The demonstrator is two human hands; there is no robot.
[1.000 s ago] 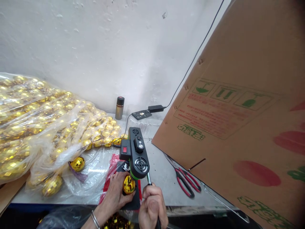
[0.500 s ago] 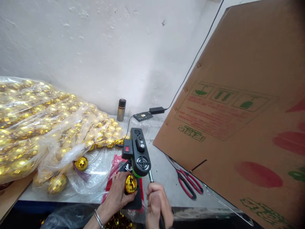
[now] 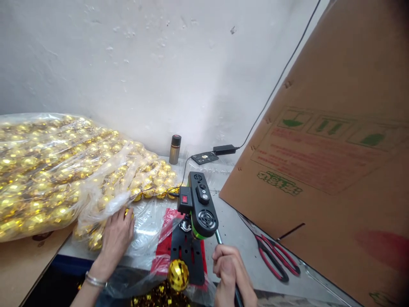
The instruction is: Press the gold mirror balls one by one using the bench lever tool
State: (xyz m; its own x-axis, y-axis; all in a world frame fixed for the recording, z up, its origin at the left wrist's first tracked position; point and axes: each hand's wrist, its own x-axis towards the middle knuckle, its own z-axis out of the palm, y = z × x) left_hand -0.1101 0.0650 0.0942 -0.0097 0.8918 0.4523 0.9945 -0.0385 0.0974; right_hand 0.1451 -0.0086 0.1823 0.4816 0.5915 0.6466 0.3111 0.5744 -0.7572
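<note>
My left hand [image 3: 116,236] is at the mouth of the clear plastic bag, its fingers curled over a small gold mirror ball [image 3: 128,212], mostly hidden beneath them. My right hand [image 3: 231,273] grips the dark handle of a metal lever [image 3: 218,237] on a small black machine [image 3: 204,204] with round vents and a red switch. Under its head lies a black slotted base plate [image 3: 182,245]. Another gold mirror ball [image 3: 178,275], touched by neither hand, shows at the plate's front edge, above several gold pieces [image 3: 156,298] below the table edge.
The clear bag [image 3: 47,170] full of gold balls covers the left side. A large cardboard box [image 3: 306,170] leans in from the right, with red-handled scissors [image 3: 275,258] beside it. A dark-capped bottle [image 3: 174,149] and a black power adapter [image 3: 224,149] are by the wall.
My left hand has let go of the gold ball under the machine and moved left to another at the bag. The released ball is now nearer the front edge. My right hand stays on the lever.
</note>
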